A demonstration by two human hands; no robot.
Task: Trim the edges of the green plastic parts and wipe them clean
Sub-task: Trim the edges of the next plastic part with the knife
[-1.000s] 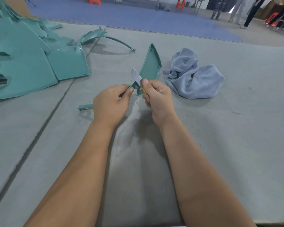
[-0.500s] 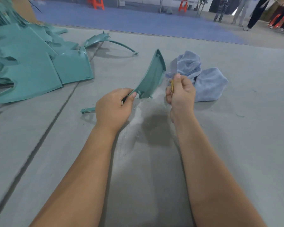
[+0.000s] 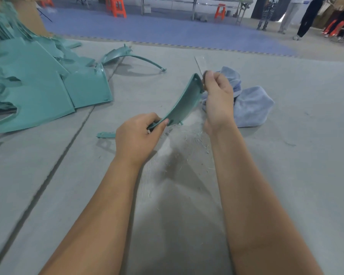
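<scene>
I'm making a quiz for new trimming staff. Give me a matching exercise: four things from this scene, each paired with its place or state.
Things:
1. green part
2. blade
3. cloth
4. shavings

Places or states:
A. crumpled behind the right hand
B. scattered on the mat between the arms
C. gripped at its near end by the left hand
D. pinched in the right hand

Pairs: 1-C, 2-D, 3-A, 4-B

Two hands [image 3: 136, 136], one blade [image 3: 198, 65], one blue cloth [image 3: 250, 106], three orange stools [image 3: 116, 5] — green plastic parts [image 3: 34, 84] heaped, uncountable.
</scene>
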